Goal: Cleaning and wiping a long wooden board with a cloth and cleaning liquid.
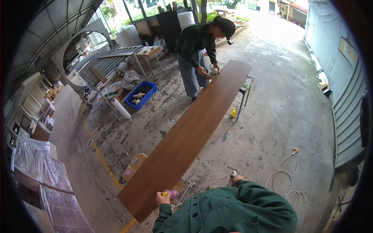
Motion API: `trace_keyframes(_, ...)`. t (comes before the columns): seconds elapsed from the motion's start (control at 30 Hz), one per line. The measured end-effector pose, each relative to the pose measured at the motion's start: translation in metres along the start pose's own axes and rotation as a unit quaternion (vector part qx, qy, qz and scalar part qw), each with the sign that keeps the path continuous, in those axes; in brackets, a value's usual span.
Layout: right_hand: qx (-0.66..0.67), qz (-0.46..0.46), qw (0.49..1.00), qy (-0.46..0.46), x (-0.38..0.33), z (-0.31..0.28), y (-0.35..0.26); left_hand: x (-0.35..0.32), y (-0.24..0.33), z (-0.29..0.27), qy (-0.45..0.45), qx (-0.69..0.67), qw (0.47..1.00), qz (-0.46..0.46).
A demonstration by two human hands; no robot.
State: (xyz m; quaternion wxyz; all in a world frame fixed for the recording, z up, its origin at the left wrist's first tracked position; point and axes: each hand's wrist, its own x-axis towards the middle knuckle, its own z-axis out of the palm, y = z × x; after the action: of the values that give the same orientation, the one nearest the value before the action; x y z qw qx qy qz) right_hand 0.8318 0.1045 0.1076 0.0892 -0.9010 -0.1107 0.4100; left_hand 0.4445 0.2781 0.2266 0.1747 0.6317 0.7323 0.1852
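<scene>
A long brown wooden board (178, 136) stretches diagonally from near left to far right, raised off the floor. At its near end, my left hand (162, 199) is closed around a small yellow thing (165, 194). A crumpled pinkish-purple wad (172, 194) lies against those fingers; whether I hold it too is unclear. My right hand (237, 179) hangs beside the board over the floor, fingers curled. A small whitish-grey thing (233, 174) shows at its fingertips, too small to name. Across the board, a co-worker (198, 46) bends with both hands at its far left edge.
A metal stand (243, 93) supports the far end; a yellow bottle (233, 112) is beside it. Cardboard (135, 165) lies by the near end. Blue crate (142, 95) and worktable (147, 52) stand left. A hose (279, 173) coils at right; wrapped boxes (42, 174) stack left.
</scene>
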Motion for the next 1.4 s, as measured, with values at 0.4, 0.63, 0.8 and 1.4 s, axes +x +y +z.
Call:
trace_keyframes(0.4, -0.012, -0.088, 0.996, -0.007, 0.03, -0.005, -0.016, 0.003, 0.002, 0.014, 0.011, -0.036, 0.999, 0.006)
trace_keyframes(0.63, -0.012, -0.074, 0.997, -0.011, 0.033, -0.007, -0.02, -0.005, -0.004, 0.01, 0.023, -0.066, 0.998, 0.005)
trace_keyframes(0.8, -0.013, -0.078, 0.997, -0.021, 0.04, -0.005, -0.019, -0.01, 0.005, 0.006, -0.006, -0.077, 0.997, -0.021)
trace_keyframes(1.4, 0.002, -0.065, 0.998, -0.023, 0.027, -0.009, -0.022, -0.015, -0.014, 0.018, 0.012, -0.078, 0.997, 0.024)
